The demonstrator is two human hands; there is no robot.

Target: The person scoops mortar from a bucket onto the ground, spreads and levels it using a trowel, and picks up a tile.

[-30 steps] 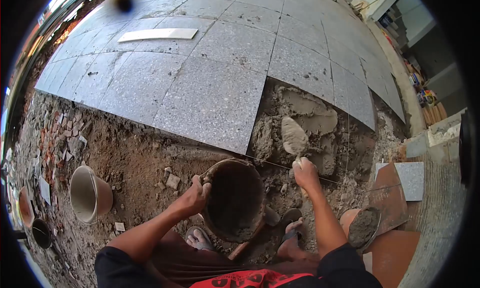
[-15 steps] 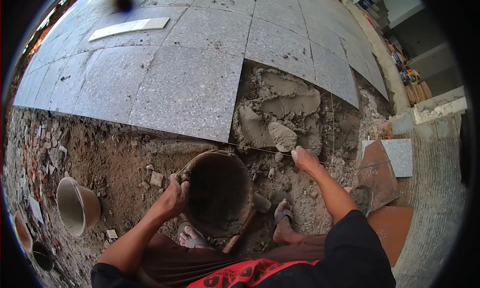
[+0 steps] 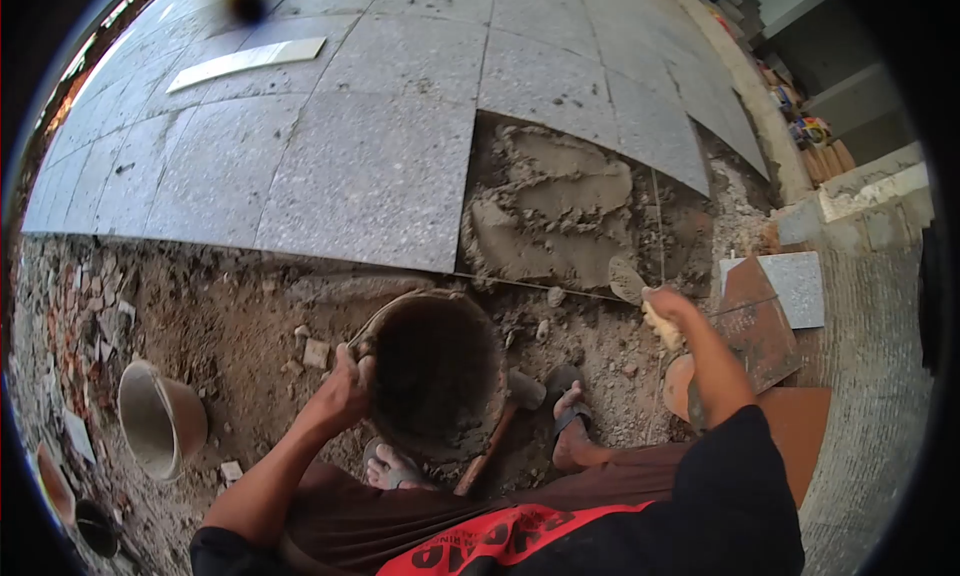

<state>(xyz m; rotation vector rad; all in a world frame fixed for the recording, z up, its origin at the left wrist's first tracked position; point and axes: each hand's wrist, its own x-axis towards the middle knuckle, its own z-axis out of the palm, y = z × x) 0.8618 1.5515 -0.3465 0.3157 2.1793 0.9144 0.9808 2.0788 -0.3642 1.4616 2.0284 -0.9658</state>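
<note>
My left hand (image 3: 345, 388) is closed on the rim of a mortar-coated bucket (image 3: 492, 416), which is tilted so its dark inside faces me. In my right hand (image 3: 672, 311) is a trowel (image 3: 627, 279), gripped by its pale handle, its blade smeared with grey mortar. Beyond the blade lies a bed of wet mortar (image 3: 550, 221), spread in the gap beside the laid speckled tiles (image 3: 370, 166). A taut string (image 3: 530, 284) crosses along the tile edge, close to the trowel blade.
A second bucket (image 3: 165, 421) stands on the soil at left, near broken brick pieces. A hammer (image 3: 490, 451) lies by my feet. Brown tiles (image 3: 760, 326) and a grey tile (image 3: 795, 286) rest at right. A white strip (image 3: 247, 64) lies on the paving.
My right hand and the trowel have moved right, off the middle of the mortar bed to its lower right edge. The left hand stays on the bucket.
</note>
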